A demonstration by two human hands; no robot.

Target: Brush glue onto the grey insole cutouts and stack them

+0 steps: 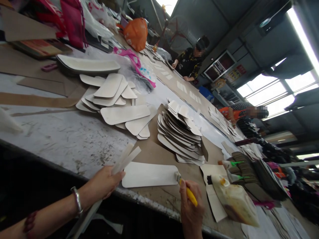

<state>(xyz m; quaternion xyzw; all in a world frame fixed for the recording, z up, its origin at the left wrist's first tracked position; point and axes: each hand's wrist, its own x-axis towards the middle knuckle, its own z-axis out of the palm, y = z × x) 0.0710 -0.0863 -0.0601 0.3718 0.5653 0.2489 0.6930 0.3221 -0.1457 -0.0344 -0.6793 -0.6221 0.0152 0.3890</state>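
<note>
1. Left hand point(106, 182): closed on narrow white strips point(126, 159), just left of the flat white cut piece point(149, 174).
2. Right hand point(190, 209): a yellow-handled brush point(188, 194) is gripped, its bristles touching the piece's right end.
3. The piece is laid on brown paper point(154, 154).
4. Step, as judged: glue is being brushed on. An even stroke along the piece is called for.
5. Glue pouch point(234, 199): right of the piece.
6. Fanned stack of cut pieces point(180, 134): beyond it.
</note>
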